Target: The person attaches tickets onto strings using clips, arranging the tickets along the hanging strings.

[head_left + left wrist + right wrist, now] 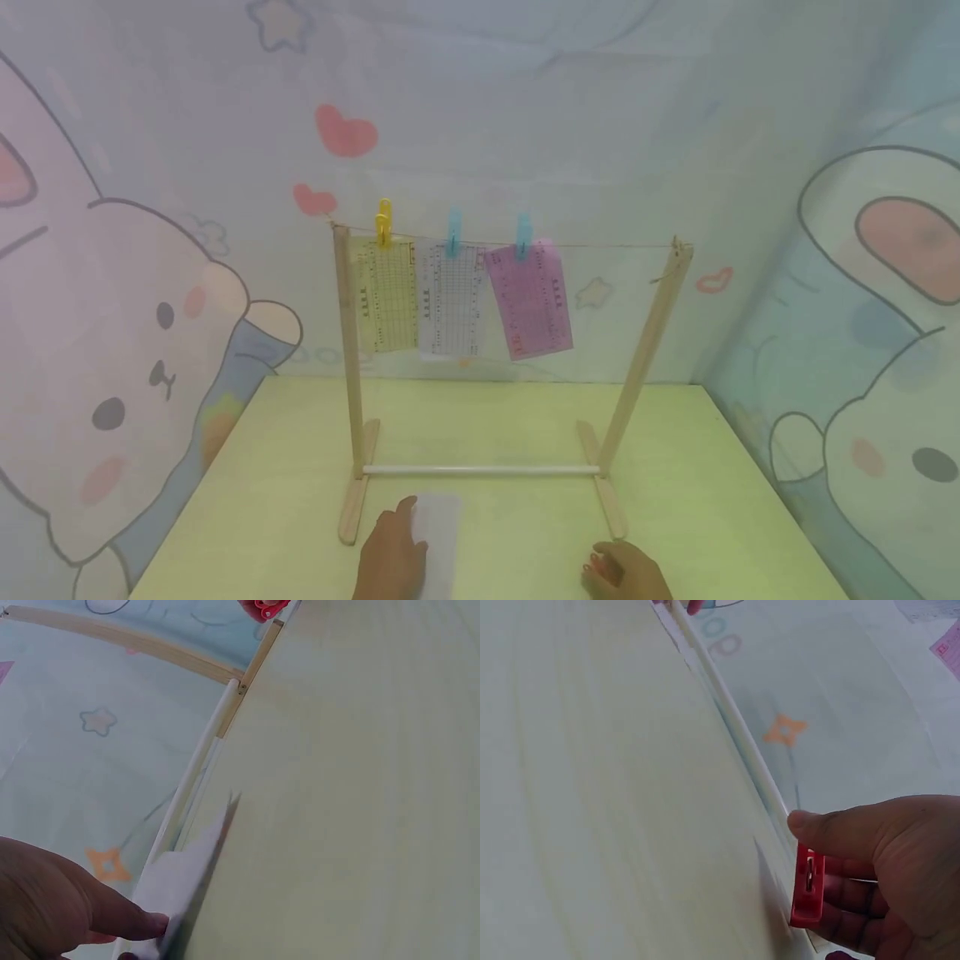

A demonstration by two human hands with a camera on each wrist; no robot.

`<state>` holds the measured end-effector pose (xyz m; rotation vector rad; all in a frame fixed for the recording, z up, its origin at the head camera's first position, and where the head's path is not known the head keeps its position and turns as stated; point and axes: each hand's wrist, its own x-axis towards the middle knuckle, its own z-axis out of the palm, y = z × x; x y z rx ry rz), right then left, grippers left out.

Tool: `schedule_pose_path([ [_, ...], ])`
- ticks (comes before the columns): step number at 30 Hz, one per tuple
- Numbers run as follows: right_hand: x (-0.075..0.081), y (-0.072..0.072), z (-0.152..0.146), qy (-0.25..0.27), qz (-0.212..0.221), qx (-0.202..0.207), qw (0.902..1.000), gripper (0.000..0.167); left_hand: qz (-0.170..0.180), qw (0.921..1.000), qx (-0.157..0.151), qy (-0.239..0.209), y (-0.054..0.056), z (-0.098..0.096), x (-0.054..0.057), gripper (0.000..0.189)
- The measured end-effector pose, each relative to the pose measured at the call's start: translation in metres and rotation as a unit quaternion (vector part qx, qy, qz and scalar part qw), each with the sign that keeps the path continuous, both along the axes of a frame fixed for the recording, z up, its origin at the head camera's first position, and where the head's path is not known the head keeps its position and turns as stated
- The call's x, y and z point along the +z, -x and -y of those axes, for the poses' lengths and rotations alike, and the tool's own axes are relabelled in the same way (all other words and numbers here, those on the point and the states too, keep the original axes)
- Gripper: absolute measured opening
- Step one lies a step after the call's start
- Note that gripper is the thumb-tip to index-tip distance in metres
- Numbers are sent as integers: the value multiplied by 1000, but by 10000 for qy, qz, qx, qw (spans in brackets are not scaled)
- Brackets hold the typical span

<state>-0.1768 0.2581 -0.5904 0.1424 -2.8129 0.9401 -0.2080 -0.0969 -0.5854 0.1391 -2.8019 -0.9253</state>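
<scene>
Near the front of the table, my left hand (pixel 390 554) pinches the left side of a pale paper slip (pixel 441 546). In the left wrist view the thumb lies on the paper (pixel 187 881), whose far end rises off the tabletop. My right hand (pixel 633 571) grips a red clothespin (pixel 808 889) between thumb and fingers, just in front of the rack's right foot. Beyond both hands, a yellow clothespin (pixel 384 227) holds a yellow slip (pixel 393 300) on a string. Two light blue clothespins (pixel 453 233) hold a white slip (pixel 453 304) and a tilted pink slip (pixel 531 304).
The string runs between a left wooden post (pixel 348 350) and a right wooden post (pixel 647 358). A white rod (pixel 480 471) joins their feet low above the pale yellow table (pixel 247 500). Cartoon-printed cloth (pixel 480 100) surrounds the back and sides.
</scene>
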Motion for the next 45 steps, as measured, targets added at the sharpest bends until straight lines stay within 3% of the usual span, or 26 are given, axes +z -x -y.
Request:
schedule_pose_path([
  [3, -9, 3, 1, 169, -805, 189, 9964, 31, -119, 9998, -100, -105, 1, -1, 0, 56],
  [7, -15, 6, 3, 193, -1930, 408, 9802, 36, -100, 9995, -281, -115, 3, -1, -3, 53],
  [11, -13, 4, 7, 546, -2207, 415, 9729, 35, -62, 9987, -441, -250, 5, 0, -5, 55],
  [15, -6, -2, 11, 1270, -1589, 207, 9789, 30, -263, 9950, -708, -658, 6, 1, -3, 56],
  [20, 3, -5, 15, 2012, -403, -234, 9784, 22, -579, 9912, -919, -753, 5, 2, 0, 67],
  [26, 10, -4, 13, 2186, 687, -358, 9727, 29, -331, 9889, -778, -1222, 4, 3, 1, 67],
  [29, 12, -6, 12, 2274, 874, -114, 9698, 36, -371, 9885, -756, -1257, 3, 3, 0, 61],
  [34, 21, -9, 10, 2681, 490, 496, 9609, 34, -615, 9826, -750, -1581, 3, -4, 3, 32],
  [37, 39, -4, 6, 2680, 275, 721, 9603, 29, -637, 9761, -836, -1902, 5, -11, 14, 13],
  [40, 70, 6, -2, 2601, -37, 1134, 9589, 24, -724, 9670, -994, -2233, 10, -21, 32, 8],
  [45, 147, 29, -12, 2545, -1173, 2100, 9367, 23, -846, 9361, -1298, -3158, 23, -41, 84, 20],
])
